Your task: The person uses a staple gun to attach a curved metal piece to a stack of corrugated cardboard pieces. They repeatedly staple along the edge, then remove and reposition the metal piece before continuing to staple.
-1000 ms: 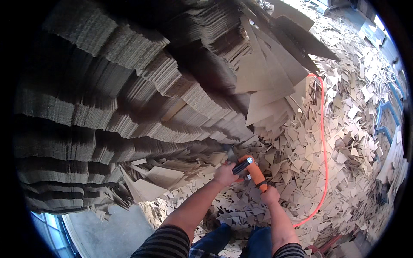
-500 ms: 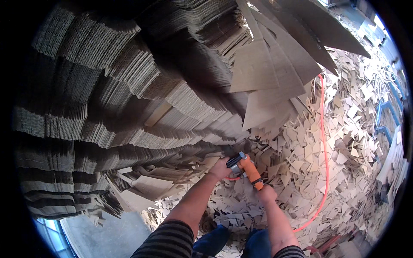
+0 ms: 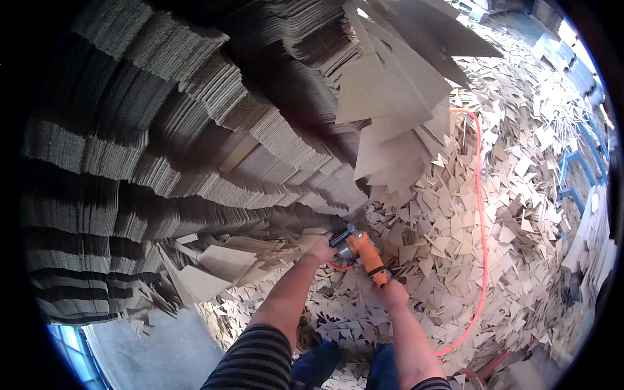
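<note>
An orange and grey handheld power tool (image 3: pixel 369 255) is held in both my hands, low against the bottom edge of a tall stack of corrugated cardboard sheets (image 3: pixel 260 140). My left hand (image 3: pixel 318 249) is closed around the black side handle near the tool's front. At the rear end, my right hand (image 3: pixel 393 296) is wrapped round the grip. The tool's dark front end meets the base of the stack; its exact tip is hard to make out. Several loose cardboard pieces (image 3: pixel 227 260) stick out left of my left hand.
Cardboard scraps (image 3: pixel 448 260) cover the floor around my legs and to the right. An orange-red hose (image 3: pixel 482 214) curves across them. Large flat sheets (image 3: pixel 390 91) hang out from the stack's upper right. Blue metal frames (image 3: pixel 575 170) stand at the far right. Grey floor (image 3: pixel 162 344) shows at lower left.
Both hands and the tool have shifted slightly left in view, with both grips kept. The hanging sheets and the hose also appear further left, as the view has moved.
</note>
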`<state>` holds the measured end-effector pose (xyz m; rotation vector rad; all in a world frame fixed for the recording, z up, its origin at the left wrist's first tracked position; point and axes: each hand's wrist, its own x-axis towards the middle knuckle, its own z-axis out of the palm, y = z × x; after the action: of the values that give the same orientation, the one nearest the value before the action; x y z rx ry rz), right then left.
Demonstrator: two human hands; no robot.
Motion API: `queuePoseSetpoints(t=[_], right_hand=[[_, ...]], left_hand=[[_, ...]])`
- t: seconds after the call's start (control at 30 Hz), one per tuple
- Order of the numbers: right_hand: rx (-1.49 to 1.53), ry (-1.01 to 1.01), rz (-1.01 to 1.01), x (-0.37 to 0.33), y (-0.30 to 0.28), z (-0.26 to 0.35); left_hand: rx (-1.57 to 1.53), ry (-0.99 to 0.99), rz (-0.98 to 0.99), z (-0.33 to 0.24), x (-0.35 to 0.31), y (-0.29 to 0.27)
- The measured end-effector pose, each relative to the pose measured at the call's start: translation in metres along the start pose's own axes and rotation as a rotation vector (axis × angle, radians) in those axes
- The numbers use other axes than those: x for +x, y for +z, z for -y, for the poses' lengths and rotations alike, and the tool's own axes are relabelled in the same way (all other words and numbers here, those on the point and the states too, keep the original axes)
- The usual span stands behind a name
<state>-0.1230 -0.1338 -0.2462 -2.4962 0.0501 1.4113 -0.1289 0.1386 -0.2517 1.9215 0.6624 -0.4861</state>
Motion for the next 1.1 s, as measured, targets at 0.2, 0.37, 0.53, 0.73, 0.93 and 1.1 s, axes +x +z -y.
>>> queuePoseSetpoints(t=[0.2, 0.37, 0.53, 0.73, 0.93, 1.1], right_hand=[[0.024, -0.032, -0.023, -0.092, -0.003, -0.072], [0.077, -0.081, -0.068, -0.217, -0.005, -0.107], [0.297, -0.229, -0.057, -0.316, -0.015, -0.103], [0.321, -0.399, -0.043, -0.411, -0.069, -0.055], [0.39, -0.479, -0.145, -0.441, -0.096, -0.003], [0.325, -0.466, -0.169, -0.439, -0.101, 0.028]], left_hand=[[0.487, -0.046, 0.083, -0.076, -0.116, 0.032], [0.561, 0.018, 0.183, -0.176, -0.25, 0.013], [0.562, 0.022, 0.186, -0.269, -0.374, -0.043], [0.519, 0.217, 0.057, -0.345, -0.489, -0.108], [0.468, 0.271, -0.138, -0.381, -0.527, -0.165], [0.485, 0.262, -0.179, -0.377, -0.513, -0.191]])
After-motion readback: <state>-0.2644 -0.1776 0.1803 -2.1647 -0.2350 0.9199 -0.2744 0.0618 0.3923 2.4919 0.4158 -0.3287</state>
